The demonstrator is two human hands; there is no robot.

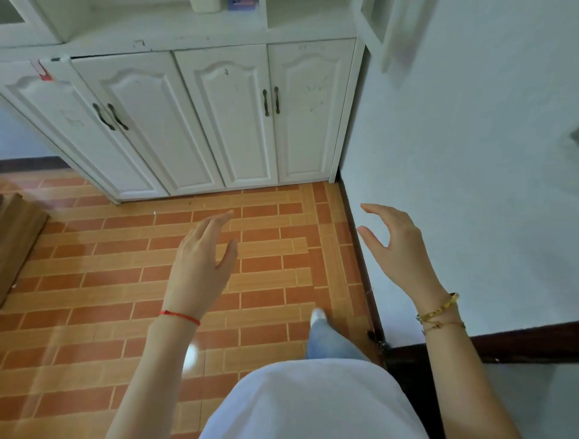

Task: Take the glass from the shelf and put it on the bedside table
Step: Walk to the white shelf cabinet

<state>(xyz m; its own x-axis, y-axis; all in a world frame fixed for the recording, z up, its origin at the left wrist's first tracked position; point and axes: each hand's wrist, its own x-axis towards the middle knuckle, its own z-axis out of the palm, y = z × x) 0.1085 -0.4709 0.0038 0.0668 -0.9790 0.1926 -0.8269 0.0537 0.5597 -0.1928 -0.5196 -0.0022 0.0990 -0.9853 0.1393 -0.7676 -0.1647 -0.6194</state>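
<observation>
My left hand (200, 260) is held out over the tiled floor, fingers apart and empty, a red thread on its wrist. My right hand (398, 247) hovers near the white wall, fingers curved and apart, holding nothing, with gold bracelets on the wrist. Ahead stands a white cabinet (219, 119) whose open shelf (156, 28) runs along the top edge of the view. On that shelf a pale container (205, 5) and a small blue item (241, 3) are cut off by the frame. I cannot make out a glass. No bedside table is in sight.
The cabinet's four lower doors are closed, with dark handles (271, 101). A glass-fronted upper door (394, 28) hangs open at the right. A brown wooden piece (15, 238) stands at the left edge. A dark baseboard (363, 257) runs along the wall; my leg and shoe (318, 316) are below.
</observation>
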